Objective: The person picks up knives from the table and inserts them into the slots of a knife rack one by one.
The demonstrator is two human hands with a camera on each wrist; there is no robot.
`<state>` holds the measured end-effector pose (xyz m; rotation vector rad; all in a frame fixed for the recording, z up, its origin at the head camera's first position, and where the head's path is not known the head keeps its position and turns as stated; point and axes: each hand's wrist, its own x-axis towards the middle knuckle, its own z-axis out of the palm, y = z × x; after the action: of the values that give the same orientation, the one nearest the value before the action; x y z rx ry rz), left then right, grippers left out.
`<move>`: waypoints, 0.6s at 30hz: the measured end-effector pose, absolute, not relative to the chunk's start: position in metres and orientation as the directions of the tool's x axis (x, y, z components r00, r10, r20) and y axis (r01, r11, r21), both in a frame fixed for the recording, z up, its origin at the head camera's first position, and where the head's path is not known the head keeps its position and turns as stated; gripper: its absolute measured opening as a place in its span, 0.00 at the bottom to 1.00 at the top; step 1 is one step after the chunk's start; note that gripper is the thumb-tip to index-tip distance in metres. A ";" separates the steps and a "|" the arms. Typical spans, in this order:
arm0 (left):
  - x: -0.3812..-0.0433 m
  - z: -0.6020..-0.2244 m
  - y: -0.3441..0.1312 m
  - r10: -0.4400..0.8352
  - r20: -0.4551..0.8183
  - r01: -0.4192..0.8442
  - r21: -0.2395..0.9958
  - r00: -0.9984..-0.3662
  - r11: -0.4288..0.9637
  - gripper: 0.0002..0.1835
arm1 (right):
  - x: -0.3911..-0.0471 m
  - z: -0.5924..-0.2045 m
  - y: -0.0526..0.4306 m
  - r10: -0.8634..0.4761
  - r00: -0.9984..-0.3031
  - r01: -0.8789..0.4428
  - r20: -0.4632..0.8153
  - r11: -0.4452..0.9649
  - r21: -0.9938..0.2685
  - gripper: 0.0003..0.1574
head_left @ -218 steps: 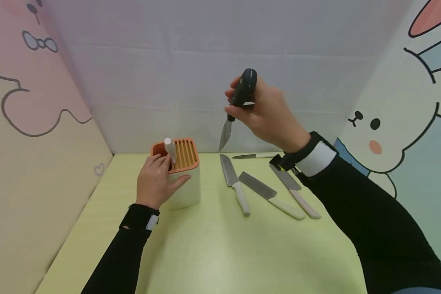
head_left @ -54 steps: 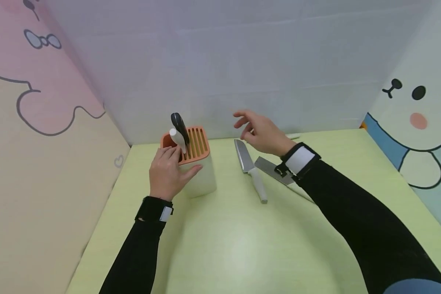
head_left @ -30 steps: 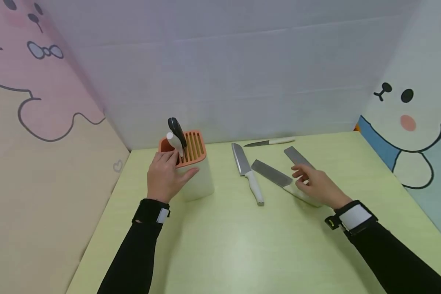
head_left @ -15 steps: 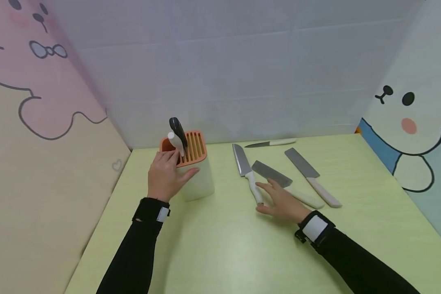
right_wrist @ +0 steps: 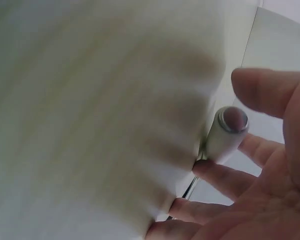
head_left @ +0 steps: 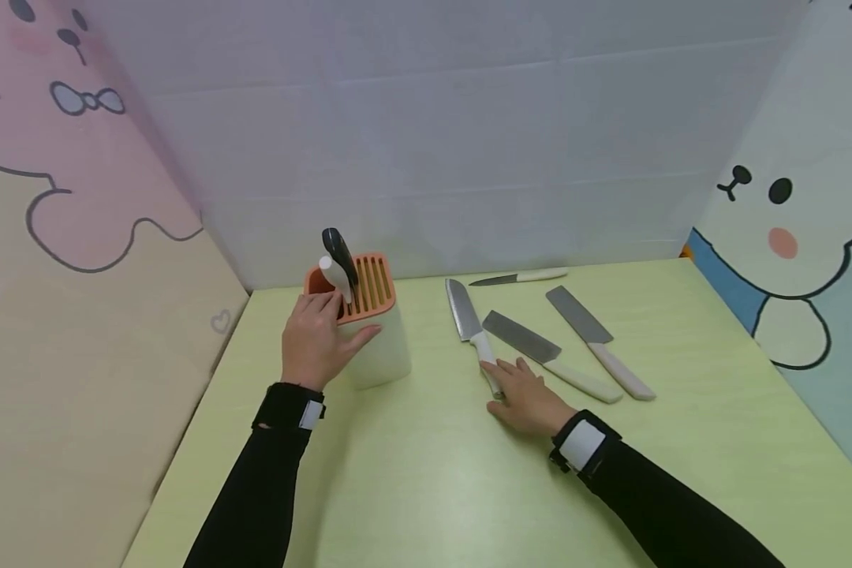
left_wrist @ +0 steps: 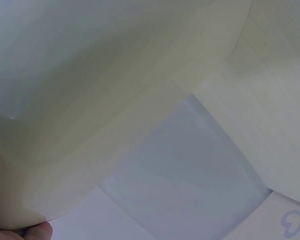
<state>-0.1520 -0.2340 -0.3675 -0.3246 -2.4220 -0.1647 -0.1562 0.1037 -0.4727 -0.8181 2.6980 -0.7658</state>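
Note:
My left hand (head_left: 314, 341) grips the left side of a white knife block (head_left: 378, 355) with an orange slotted top; a black handle (head_left: 337, 248) and a white handle (head_left: 332, 273) stick out of it. In the left wrist view only the block's pale wall (left_wrist: 90, 100) and one fingertip (left_wrist: 36, 232) show. My right hand (head_left: 518, 390) lies over the white handle of a pointed knife (head_left: 463, 311) flat on the table. In the right wrist view the handle's butt (right_wrist: 226, 131) sits between my thumb and spread fingers (right_wrist: 225, 180), which are not closed round it.
Two broad-bladed knives (head_left: 524, 339) (head_left: 578, 315) with white handles lie just right of my right hand. A small paring knife (head_left: 518, 277) lies by the back wall. The yellow-green table (head_left: 433, 489) is boxed in by cartoon-printed panels on the left, back and right.
The black-handled knife went from my right hand into the block. My right hand then swept down over the knives on the table and settled on the pointed knife's handle. My left hand stayed on the block.

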 end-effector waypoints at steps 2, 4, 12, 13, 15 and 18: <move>-0.151 -0.367 -0.235 0.184 0.653 0.270 0.032 -0.735 0.962 0.41 | -0.156 -0.473 0.105 -0.582 -0.812 -0.470 -0.043 0.695 -0.544 0.38; -0.151 -0.367 -0.235 0.180 0.656 0.267 0.035 -0.733 0.963 0.42 | -0.155 -0.473 0.106 -0.586 -0.809 -0.474 -0.038 0.690 -0.548 0.38; -0.150 -0.364 -0.232 0.182 0.648 0.280 0.051 -0.740 0.959 0.41 | -0.143 -0.474 0.113 -0.569 -0.821 -0.465 -0.048 0.714 -0.524 0.38; -0.149 -0.364 -0.231 0.180 0.646 0.279 0.052 -0.741 0.959 0.42 | -0.141 -0.474 0.115 -0.573 -0.819 -0.470 -0.044 0.711 -0.523 0.37; -0.150 -0.364 -0.231 0.177 0.646 0.276 0.054 -0.743 0.960 0.42 | -0.136 -0.473 0.119 -0.578 -0.815 -0.476 -0.036 0.703 -0.528 0.36; -0.150 -0.366 -0.232 0.174 0.642 0.271 0.054 -0.746 0.961 0.41 | -0.128 -0.471 0.127 -0.594 -0.804 -0.490 -0.018 0.680 -0.545 0.34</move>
<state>-0.1499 -0.2323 -0.3659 -0.3116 -2.4302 -0.1882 -0.1280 0.1266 -0.4714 -0.8805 2.6994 -0.7912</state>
